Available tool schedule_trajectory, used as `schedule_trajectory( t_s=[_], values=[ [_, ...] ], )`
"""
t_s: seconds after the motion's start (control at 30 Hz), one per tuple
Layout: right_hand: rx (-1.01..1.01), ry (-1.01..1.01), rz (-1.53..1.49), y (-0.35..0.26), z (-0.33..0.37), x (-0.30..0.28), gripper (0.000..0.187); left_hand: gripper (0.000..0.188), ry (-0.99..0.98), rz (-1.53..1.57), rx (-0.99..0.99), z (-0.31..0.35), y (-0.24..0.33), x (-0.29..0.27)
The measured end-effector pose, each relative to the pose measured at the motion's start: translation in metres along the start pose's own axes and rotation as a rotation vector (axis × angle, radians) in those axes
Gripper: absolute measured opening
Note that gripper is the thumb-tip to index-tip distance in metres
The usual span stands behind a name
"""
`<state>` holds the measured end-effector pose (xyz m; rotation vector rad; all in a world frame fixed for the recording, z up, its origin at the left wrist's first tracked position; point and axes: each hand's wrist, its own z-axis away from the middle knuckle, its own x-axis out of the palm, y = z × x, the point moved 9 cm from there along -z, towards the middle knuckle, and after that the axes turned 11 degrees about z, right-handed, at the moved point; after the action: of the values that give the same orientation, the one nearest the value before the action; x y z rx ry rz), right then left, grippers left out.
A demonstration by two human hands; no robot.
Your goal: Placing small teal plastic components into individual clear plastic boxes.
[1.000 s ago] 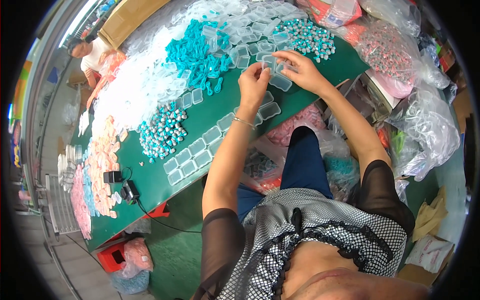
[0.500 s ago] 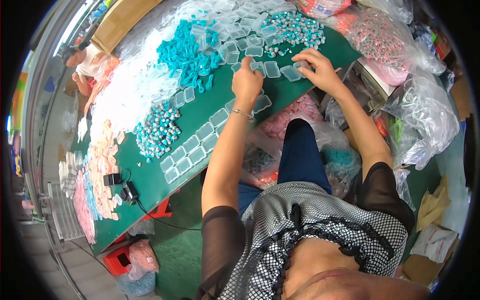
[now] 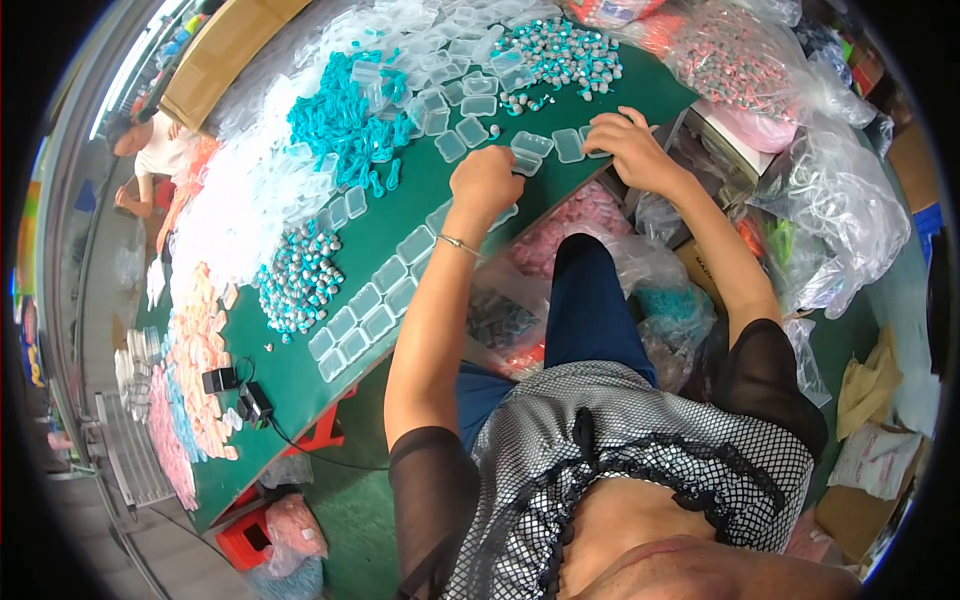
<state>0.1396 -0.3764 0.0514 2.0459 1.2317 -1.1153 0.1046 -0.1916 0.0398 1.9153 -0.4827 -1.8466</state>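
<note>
My left hand (image 3: 487, 184) is closed with its fingertips at the near edge of an open clear plastic box (image 3: 531, 144); the hand hides part of its grip. To the right, my right hand (image 3: 636, 152) has its thumb and fingers about another clear box (image 3: 596, 141), partly covered, at the table's edge. Between the hands lies a further clear box (image 3: 568, 146). Two-row clear boxes (image 3: 379, 322) run along the near edge, partly behind my left forearm. Small grey-and-teal pieces (image 3: 562, 55) are heaped beyond my hands, with a few loose ones nearer.
Teal cord loops (image 3: 345, 125) lie piled on the green table (image 3: 270, 375), before a mound of clear boxes (image 3: 235, 195). More grey-and-teal pieces (image 3: 300, 282) sit left. Black adapters (image 3: 254, 402) trail a cable. Filled plastic bags (image 3: 735, 65) crowd the right. Another person (image 3: 155, 155) is at far left.
My left hand has drawn back toward me and slightly left, uncovering boxes beyond it. My right hand has stayed near the table's edge, its fingers further over the box. The whole view has shifted slightly.
</note>
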Motion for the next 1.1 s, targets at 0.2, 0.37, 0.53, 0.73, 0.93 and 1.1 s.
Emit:
schedule_trajectory(
  t_s=[0.2,0.37,0.53,0.73,0.93,1.1],
  values=[
    [0.207,0.12,-0.032,0.027,0.003,-0.007,0.035,0.011,0.016,-0.068,0.104,0.01,0.022,0.009],
    [0.327,0.13,0.082,0.042,0.005,0.0,0.027,0.007,0.148,-0.11,0.349,0.023,0.039,0.008],
    [0.237,-0.019,0.121,0.035,0.004,0.005,0.011,0.008,0.183,-0.139,0.406,0.037,0.044,0.012],
    [0.162,0.019,0.2,-0.014,-0.001,-0.001,0.017,0.012,0.171,-0.075,0.386,0.045,0.04,0.01],
    [0.282,-0.002,0.146,-0.043,-0.012,0.006,0.021,0.02,0.351,0.004,0.442,0.056,0.034,-0.007],
    [0.213,-0.031,0.133,-0.059,-0.02,0.006,0.02,0.018,0.24,-0.014,0.385,0.054,0.025,-0.006]
  ],
)
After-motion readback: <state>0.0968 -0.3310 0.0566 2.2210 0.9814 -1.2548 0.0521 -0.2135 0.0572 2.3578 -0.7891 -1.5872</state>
